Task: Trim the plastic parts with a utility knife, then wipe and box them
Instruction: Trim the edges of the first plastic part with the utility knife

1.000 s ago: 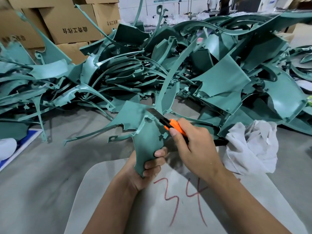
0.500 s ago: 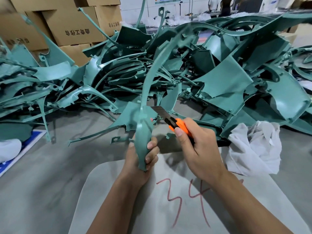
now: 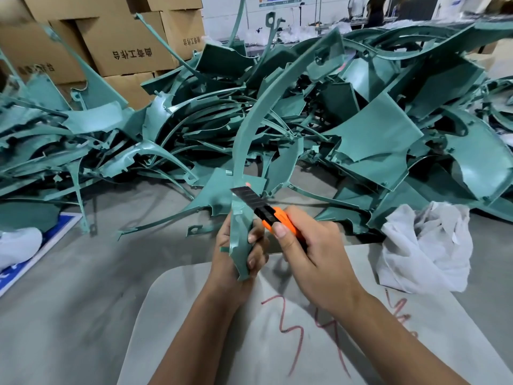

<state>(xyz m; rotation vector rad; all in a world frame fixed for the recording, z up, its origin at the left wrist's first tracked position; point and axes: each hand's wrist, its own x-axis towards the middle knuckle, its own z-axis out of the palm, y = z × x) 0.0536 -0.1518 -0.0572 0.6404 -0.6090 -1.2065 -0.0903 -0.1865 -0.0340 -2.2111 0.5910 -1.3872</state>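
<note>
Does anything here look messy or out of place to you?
The green plastic parts lie in a tangled, sprawling heap instead of stacks. A crumpled white cloth sits beside it. The utility knife blade is extended far, close to the left hand fingers.

Left hand [image 3: 236, 254] turns plastic part [image 3: 251, 145] edge-on, upright. Utility knife [image 3: 266, 209] in right hand [image 3: 311, 251] shifts left; blade now crosses the part's edge.

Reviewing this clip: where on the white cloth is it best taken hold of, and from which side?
Probably the bunched top folds of the white cloth, pinched from above. It lies crumpled on the table, so the raised folds give something to pinch. It sits beside the right hand, which now holds the utility knife; that hand would need to set the knife down first.
</note>
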